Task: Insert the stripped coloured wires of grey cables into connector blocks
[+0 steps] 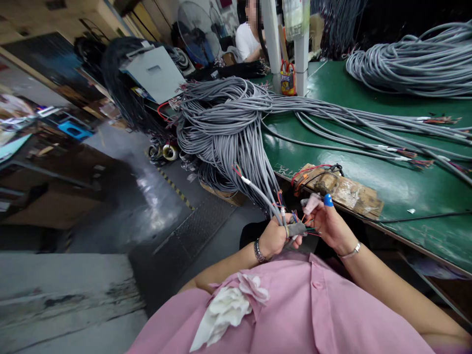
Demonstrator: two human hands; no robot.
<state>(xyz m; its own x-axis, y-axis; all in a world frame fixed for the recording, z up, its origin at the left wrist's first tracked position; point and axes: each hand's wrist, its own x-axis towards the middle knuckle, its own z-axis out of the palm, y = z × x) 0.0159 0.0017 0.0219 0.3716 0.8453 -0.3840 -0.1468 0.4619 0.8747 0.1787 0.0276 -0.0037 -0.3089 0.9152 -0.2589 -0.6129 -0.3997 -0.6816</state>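
Note:
My left hand is closed around the end of a grey multi-core cable, close to my body. Thin coloured wires fan out of that end toward my right hand. The right hand's fingertips are bent in at these wires, with a blue cover on one digit and pale wrapping on another. They appear to pinch a wire, though the exact grip is too small to make out. Beside the left hand, another grey cable end with a white band and bare coloured wires sticks up. A large bundle of grey cables hangs over the table edge.
A scuffed wooden block with a cord lies at the edge of the green table. More cables with stripped ends cross the table, and a coil sits at the far right. A person in white is beyond the posts.

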